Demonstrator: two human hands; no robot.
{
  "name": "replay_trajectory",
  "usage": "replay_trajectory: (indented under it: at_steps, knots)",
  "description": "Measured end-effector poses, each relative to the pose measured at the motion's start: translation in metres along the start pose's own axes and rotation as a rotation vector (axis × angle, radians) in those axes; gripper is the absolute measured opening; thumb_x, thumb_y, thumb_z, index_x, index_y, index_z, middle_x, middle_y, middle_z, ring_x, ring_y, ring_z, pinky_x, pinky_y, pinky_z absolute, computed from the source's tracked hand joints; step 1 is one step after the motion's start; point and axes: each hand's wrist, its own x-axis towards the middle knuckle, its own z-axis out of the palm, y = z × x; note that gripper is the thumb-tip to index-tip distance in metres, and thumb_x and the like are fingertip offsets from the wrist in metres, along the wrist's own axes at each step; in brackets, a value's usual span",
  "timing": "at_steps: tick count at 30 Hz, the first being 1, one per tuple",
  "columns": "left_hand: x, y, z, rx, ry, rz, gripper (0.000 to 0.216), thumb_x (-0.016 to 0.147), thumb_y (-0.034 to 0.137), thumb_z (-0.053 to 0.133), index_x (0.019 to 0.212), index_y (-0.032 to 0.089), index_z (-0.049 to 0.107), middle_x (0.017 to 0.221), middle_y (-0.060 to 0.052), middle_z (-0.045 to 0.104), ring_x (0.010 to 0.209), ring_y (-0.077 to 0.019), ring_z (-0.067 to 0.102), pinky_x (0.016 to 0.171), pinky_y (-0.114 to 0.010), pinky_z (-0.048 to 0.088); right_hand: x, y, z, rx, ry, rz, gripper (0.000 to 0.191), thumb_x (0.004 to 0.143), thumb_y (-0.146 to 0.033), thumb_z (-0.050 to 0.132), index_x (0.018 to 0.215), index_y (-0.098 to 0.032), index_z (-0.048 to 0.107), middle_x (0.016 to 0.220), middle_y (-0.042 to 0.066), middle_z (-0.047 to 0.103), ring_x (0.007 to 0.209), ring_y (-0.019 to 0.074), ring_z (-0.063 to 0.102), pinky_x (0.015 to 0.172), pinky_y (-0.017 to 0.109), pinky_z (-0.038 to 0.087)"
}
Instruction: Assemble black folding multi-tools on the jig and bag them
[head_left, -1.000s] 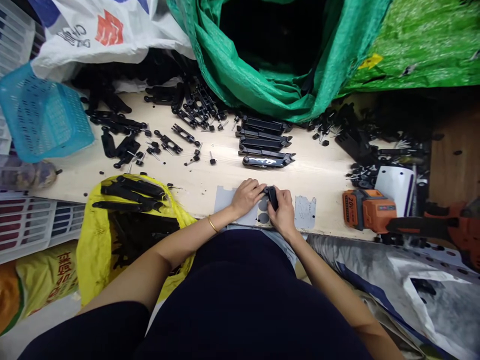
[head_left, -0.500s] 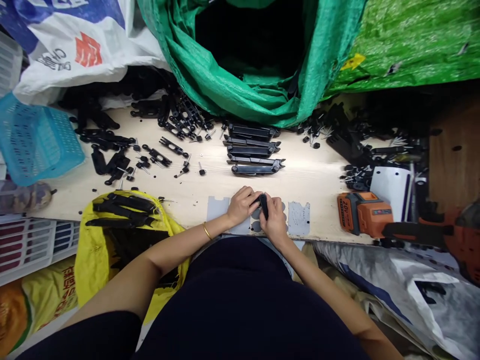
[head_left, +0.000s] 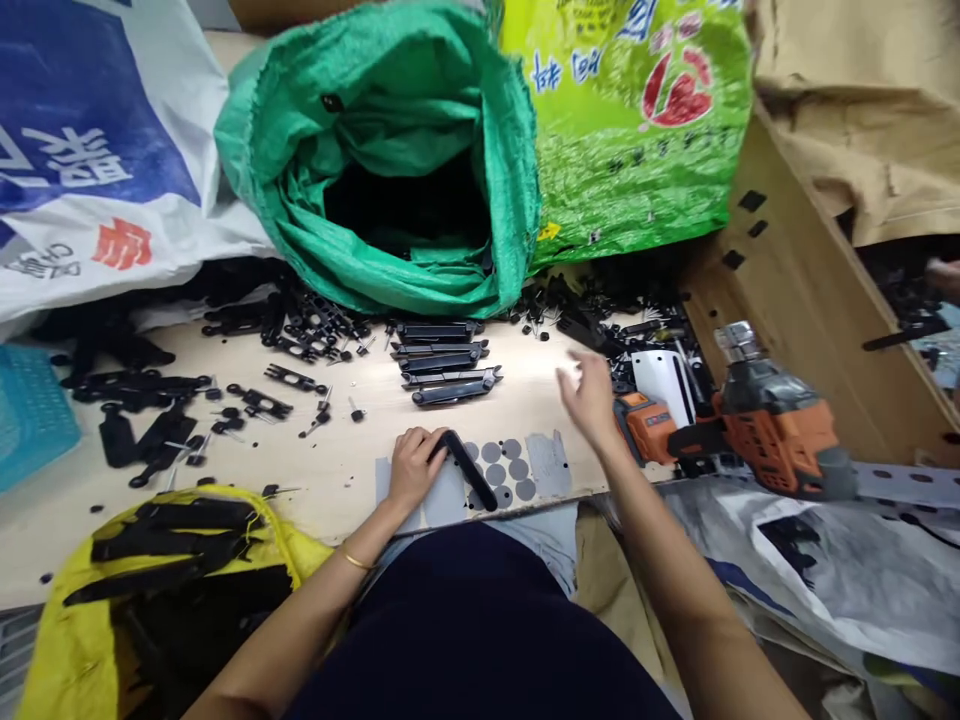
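My left hand (head_left: 414, 470), with a gold bangle at its wrist, grips one end of a long black plastic bar (head_left: 472, 472) near the bench's front edge. The bar slants across grey sheets and several grey round discs (head_left: 517, 468). My right hand (head_left: 591, 402) is raised over the bench, left of the orange battery (head_left: 646, 430) of a power tool. Its fingers are apart and slightly blurred, with nothing visible in them. Beyond both hands lies a stack of black long parts (head_left: 454, 388), side by side.
Small black plastic pieces (head_left: 259, 402) and pins lie scattered at left. A yellow sack (head_left: 75, 640) of black parts is at front left. A green sack (head_left: 375, 290) stands open behind. An orange drill-like tool (head_left: 780, 440) lies at right beside a wooden board (head_left: 810, 280).
My right hand has let go of the black bar and moved right, opening. My left hand still holds the bar, now laid slanting. The view has swung to the right.
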Motion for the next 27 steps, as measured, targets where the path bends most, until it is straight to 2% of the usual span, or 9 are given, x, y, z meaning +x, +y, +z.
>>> replay_trajectory:
  at_steps: [2, 5, 7, 9, 12, 15, 20, 24, 27]
  knots:
    - [-0.004, -0.006, -0.002, -0.013, 0.015, 0.007, 0.026, 0.089, 0.023, 0.050, 0.112, 0.017, 0.062, 0.077, -0.003, 0.051, 0.076, -0.0177, 0.050, 0.072, -0.031, 0.041, 0.046, 0.019, -0.012, -0.235, 0.085, 0.127, 0.041, 0.085, -0.025, 0.044, 0.122, -0.009, 0.050, 0.119, 0.020, 0.051, 0.111, 0.0302, 0.045, 0.090, 0.043, 0.037]
    - [-0.006, -0.007, -0.001, -0.013, 0.036, 0.024, 0.027, 0.088, 0.022, 0.050, 0.111, 0.016, 0.062, 0.078, -0.003, 0.052, 0.077, -0.0178, 0.050, 0.074, -0.032, 0.041, 0.097, 0.029, -0.016, -0.465, -0.062, 0.235, 0.034, 0.082, -0.021, 0.048, 0.110, -0.003, 0.056, 0.110, 0.023, 0.058, 0.105, 0.0308, 0.048, 0.087, 0.043, 0.035]
    - [-0.005, -0.005, 0.001, -0.014, 0.053, 0.034, 0.027, 0.087, 0.021, 0.051, 0.111, 0.016, 0.062, 0.078, -0.003, 0.053, 0.077, -0.0180, 0.051, 0.074, -0.032, 0.042, 0.112, 0.026, -0.018, -0.507, -0.115, 0.217, 0.028, 0.080, -0.020, 0.052, 0.101, -0.003, 0.059, 0.101, 0.023, 0.061, 0.101, 0.0299, 0.048, 0.086, 0.042, 0.034]
    - [-0.004, -0.004, 0.001, -0.010, 0.066, 0.037, 0.027, 0.086, 0.021, 0.051, 0.111, 0.017, 0.062, 0.078, -0.003, 0.054, 0.077, -0.0180, 0.051, 0.074, -0.032, 0.042, 0.113, 0.023, -0.022, -0.505, -0.084, 0.188, 0.027, 0.080, -0.021, 0.054, 0.100, -0.003, 0.059, 0.099, 0.023, 0.062, 0.101, 0.0301, 0.048, 0.083, 0.040, 0.035]
    - [-0.003, -0.003, 0.000, 0.017, 0.071, 0.034, 0.026, 0.086, 0.021, 0.052, 0.110, 0.017, 0.062, 0.077, -0.003, 0.055, 0.076, -0.0183, 0.052, 0.073, -0.032, 0.042, 0.093, 0.021, -0.036, -0.486, 0.037, 0.100, 0.026, 0.082, -0.021, 0.050, 0.101, -0.005, 0.057, 0.099, 0.023, 0.062, 0.098, 0.0311, 0.050, 0.077, 0.040, 0.038]
    - [-0.002, -0.003, -0.001, 0.047, 0.070, 0.004, 0.026, 0.086, 0.020, 0.053, 0.109, 0.016, 0.062, 0.078, -0.004, 0.056, 0.078, -0.0189, 0.052, 0.074, -0.033, 0.041, 0.057, 0.022, -0.053, -0.408, 0.136, -0.025, 0.024, 0.083, -0.023, 0.048, 0.100, -0.010, 0.057, 0.092, 0.019, 0.062, 0.090, 0.0294, 0.053, 0.074, 0.039, 0.039]
    - [-0.004, -0.001, -0.001, 0.056, 0.042, -0.088, 0.032, 0.084, 0.019, 0.054, 0.115, 0.016, 0.059, 0.083, -0.005, 0.057, 0.082, -0.0205, 0.053, 0.077, -0.035, 0.041, -0.016, 0.019, -0.068, -0.216, 0.003, -0.236, 0.030, 0.086, -0.039, 0.049, 0.105, -0.016, 0.055, 0.091, 0.012, 0.062, 0.086, 0.0256, 0.055, 0.074, 0.036, 0.040]
    - [-0.008, 0.005, -0.014, 0.061, 0.015, -0.189, 0.053, 0.080, 0.018, 0.054, 0.132, 0.015, 0.044, 0.092, -0.007, 0.055, 0.088, -0.0226, 0.053, 0.080, -0.037, 0.042, -0.052, 0.029, -0.051, -0.238, -0.161, -0.499, 0.021, 0.089, -0.030, 0.045, 0.098, -0.019, 0.060, 0.092, 0.010, 0.063, 0.091, 0.0249, 0.053, 0.084, 0.040, 0.038]
    - [-0.006, 0.013, -0.032, 0.124, -0.061, -0.033, 0.067, 0.076, 0.018, 0.058, 0.139, 0.018, 0.035, 0.114, -0.013, 0.050, 0.106, -0.0267, 0.048, 0.090, -0.043, 0.038, -0.058, 0.038, -0.034, -0.221, -0.191, -0.572, 0.024, 0.088, -0.017, 0.039, 0.097, -0.019, 0.061, 0.109, 0.012, 0.060, 0.106, 0.0242, 0.050, 0.095, 0.042, 0.034]
